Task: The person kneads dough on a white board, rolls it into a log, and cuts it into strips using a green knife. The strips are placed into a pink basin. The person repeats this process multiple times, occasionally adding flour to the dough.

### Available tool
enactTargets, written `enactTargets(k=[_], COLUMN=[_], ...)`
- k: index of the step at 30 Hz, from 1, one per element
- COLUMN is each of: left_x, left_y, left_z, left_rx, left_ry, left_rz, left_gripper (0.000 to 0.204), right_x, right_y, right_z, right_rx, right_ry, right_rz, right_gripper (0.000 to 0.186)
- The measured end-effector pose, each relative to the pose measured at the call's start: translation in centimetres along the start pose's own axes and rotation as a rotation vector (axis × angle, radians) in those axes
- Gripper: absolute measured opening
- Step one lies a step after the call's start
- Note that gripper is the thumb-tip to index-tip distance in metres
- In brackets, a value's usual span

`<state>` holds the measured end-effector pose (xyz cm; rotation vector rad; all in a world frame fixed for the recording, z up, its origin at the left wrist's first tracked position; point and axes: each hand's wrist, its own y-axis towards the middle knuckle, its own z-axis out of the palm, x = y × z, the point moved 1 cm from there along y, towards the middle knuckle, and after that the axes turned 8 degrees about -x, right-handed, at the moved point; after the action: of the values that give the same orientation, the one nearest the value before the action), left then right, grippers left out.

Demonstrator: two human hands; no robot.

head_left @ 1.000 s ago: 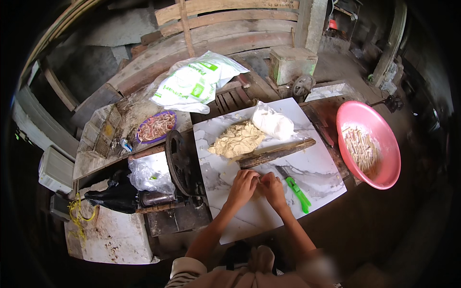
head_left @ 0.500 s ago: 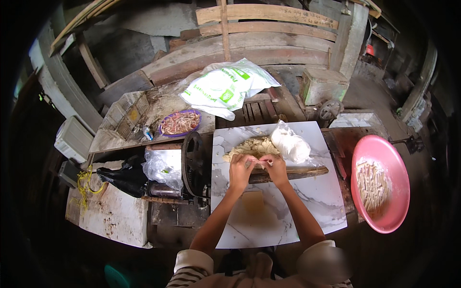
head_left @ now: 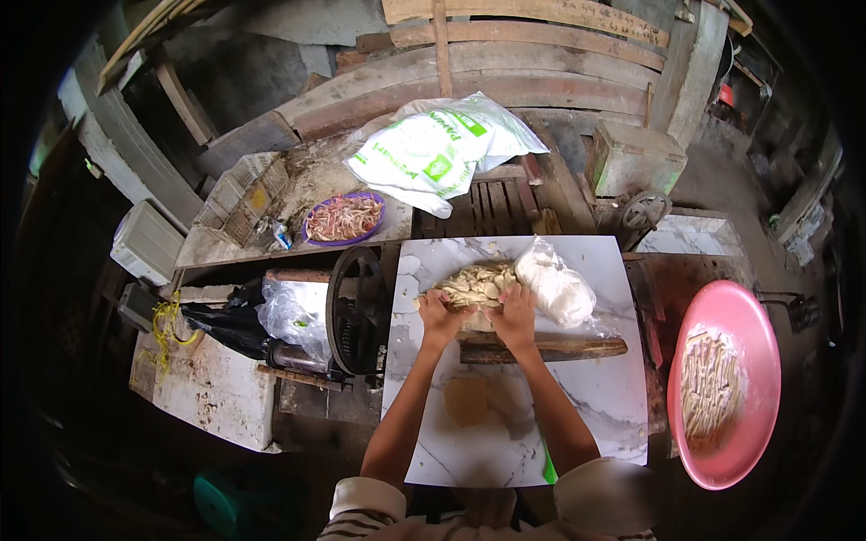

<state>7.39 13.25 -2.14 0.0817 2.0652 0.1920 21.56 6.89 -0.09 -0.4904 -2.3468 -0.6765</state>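
Worktop [head_left: 577,424]: a white marbled slab, square, laid over dark wooden framing, with the person's forearms coming in from the lower edge. A faint tan patch [head_left: 466,401] sits on it between the arms.

Pink basin [head_left: 723,389] to the right of the slab, just off its edge, holding pale strips dusted with flour.

White printed sack [head_left: 442,149] lies beyond the slab, on wooden slats and planks.

Hand-crank roller machine [head_left: 347,311], dark metal with a large wheel, stands against the left edge of the slab; crumpled clear plastic [head_left: 289,316] and a black bag [head_left: 225,325] lie on its far side.

Clear bag of white dough [head_left: 555,288] rests on the upper right of the slab, touching the heap beside it.

Wooden rolling pin [head_left: 550,349], dark, lies crosswise just nearer the person than the hands, its right end reaching toward the slab's edge.

Heap of pale dough strips [head_left: 474,284] at the upper middle of the slab (loose and tangled, cream-coloured).

Purple bowl [head_left: 343,219] of pinkish shreds, well apart, up left on a grey ledge.

Left hand [head_left: 440,316]: fingers curled down onto the near edge of the heap, pressing or gathering it. Right hand [head_left: 512,316]: likewise curled, palm down, on the heap's near right side, just beside the bag. Whether either actually grips strips cannot be told from this angle.
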Motion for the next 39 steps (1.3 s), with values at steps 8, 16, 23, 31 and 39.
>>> enactTargets(k=[8,16,23,31,39], left_x=[0.7,-0.3,1.5,1.9,2.9], left_y=[-3.3,-8.5,-8.8,-10.2,-13.0], left_z=[-2.0,-9.8,-10.5,-12.9,-13.7], left_rx=[-0.041,0.357,0.433,0.356,0.431], left_ry=[-0.148,-0.129,-0.058,0.064,0.201], left_rz=[0.343,0.197,0.443,0.650,0.748], left_gripper=[0.039,0.015,0.011,0.038,0.058], right_x=[-2.0,-0.2,0.8,7.9,11.2], right_y=[-2.0,-13.2,-17.5,-18.1,-18.3], right_z=[-4.7,-15.1,-13.1,-9.2,-4.7], right_rx=[-0.088,0.198,0.115,0.238,0.284], right_ry=[0.228,-0.242,-0.393,-0.390,-0.522], right_rz=[-0.207,0.168,0.109,0.100,-0.110], right_gripper=[0.010,0.035,0.030,0.039,0.063])
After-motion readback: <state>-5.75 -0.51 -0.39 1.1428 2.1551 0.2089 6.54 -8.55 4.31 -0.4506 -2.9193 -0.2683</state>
